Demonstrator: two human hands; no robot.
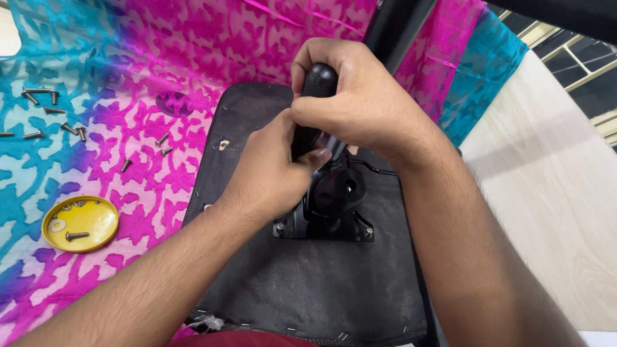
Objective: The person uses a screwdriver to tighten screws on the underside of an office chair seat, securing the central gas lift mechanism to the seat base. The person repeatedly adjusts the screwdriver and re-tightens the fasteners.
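At the centre of the frame, a black handle [319, 83] is held upright over the metal plate [324, 225] bolted to the upturned seat base [308, 283]. The right hand [357, 96] is closed around the handle's top, fingers wrapped; the left hand [273, 170] is closed lower down, about the shaft, at roughly 7 o'clock from the right. Both grips are holding the handle; the tip is hidden behind the fingers and a black knob [340, 186]. The seat base lies on a pink and blue cloth [128, 128]. Loose screws [51, 112] are scattered at 9 to 10 o'clock, and a yellow lid [80, 223] holding a screw and washers sits at 8 o'clock. A pale worktop [553, 212] shows at 3 o'clock. Risk, as judged: with the tip unseen, a slip off the fastener could be caused by tilt of the handle, and the left fingers lie close beneath.
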